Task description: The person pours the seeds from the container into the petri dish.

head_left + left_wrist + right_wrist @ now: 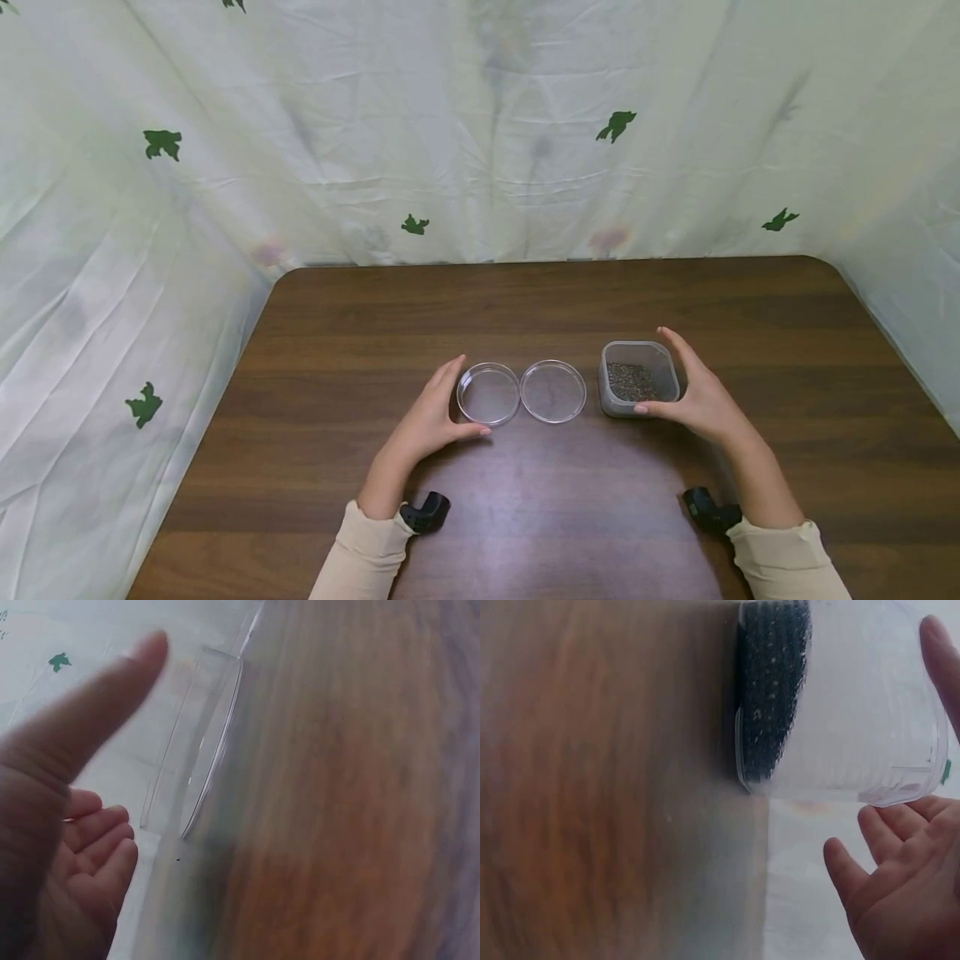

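Note:
Two shallow clear round dishes, like petri dish halves, lie side by side on the table. Around the left dish my left hand is spread, thumb in front and fingers behind; a gap shows between hand and dish in the left wrist view. The right dish sits just beside it. Farther right stands a clear square plastic tub, partly filled with small dark seeds. My right hand is at its right side, thumb by the front rim, fingers extended and apart behind it. Whether the thumb touches cannot be told.
The brown wooden table has rounded far corners. A pale curtain with green leaf-like shapes hangs behind it and along both sides. Each wrist carries a black camera, seen on the left wrist and right wrist.

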`<action>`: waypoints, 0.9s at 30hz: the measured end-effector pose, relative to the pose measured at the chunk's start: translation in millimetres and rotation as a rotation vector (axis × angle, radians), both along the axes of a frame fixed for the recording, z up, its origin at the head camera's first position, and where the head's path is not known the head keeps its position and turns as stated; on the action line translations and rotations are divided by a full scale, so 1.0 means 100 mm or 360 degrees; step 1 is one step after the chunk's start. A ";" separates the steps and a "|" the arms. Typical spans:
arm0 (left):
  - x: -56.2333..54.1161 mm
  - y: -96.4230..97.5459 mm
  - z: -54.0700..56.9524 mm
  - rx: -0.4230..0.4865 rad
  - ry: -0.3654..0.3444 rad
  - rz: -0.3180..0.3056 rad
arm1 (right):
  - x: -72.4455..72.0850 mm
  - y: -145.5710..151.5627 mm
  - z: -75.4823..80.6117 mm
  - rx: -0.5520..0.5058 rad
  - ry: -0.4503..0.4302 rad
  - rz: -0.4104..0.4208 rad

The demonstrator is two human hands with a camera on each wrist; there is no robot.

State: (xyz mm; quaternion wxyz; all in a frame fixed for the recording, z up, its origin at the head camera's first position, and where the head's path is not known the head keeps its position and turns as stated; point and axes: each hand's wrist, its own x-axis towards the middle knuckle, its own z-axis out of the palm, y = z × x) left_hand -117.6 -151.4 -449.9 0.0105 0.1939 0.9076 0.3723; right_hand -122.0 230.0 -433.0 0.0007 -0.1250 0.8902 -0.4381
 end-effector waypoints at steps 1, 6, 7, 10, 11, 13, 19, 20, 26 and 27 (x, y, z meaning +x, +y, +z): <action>-0.01 0.00 -0.02 0.0006 -0.0009 0.0000 | 0.00 0.00 -0.01 -0.0013 -0.0002 0.0000; -0.02 -0.01 -0.10 0.0020 -0.0005 -0.0011 | 0.01 0.01 -0.08 -0.0071 -0.0022 0.0008; -0.02 -0.02 -0.11 0.0014 0.0000 -0.0016 | 0.01 0.01 -0.09 -0.0090 -0.0032 0.0012; -0.03 -0.02 -0.14 -0.0005 0.0003 -0.0019 | 0.01 0.00 -0.12 -0.0177 -0.0064 0.0024; -0.03 -0.02 -0.15 -0.0012 0.0000 -0.0016 | 0.01 0.00 -0.13 -0.0213 -0.0067 0.0030; -0.03 -0.02 -0.16 -0.0015 0.0004 -0.0014 | 0.02 -0.01 -0.15 -0.0291 -0.0074 0.0034; -0.04 -0.02 -0.17 -0.0013 0.0021 -0.0006 | 0.09 -0.12 -0.03 -0.0430 -0.0098 0.0012; -0.04 -0.02 -0.17 -0.0012 0.0022 -0.0008 | 0.11 -0.13 0.00 -0.0437 -0.0101 0.0010; -0.04 -0.03 -0.19 -0.0006 0.0021 -0.0010 | 0.13 -0.17 0.02 -0.0499 -0.0038 0.0061; -0.04 -0.03 -0.19 -0.0003 0.0020 -0.0007 | 0.13 -0.17 0.01 -0.0512 -0.0022 0.0073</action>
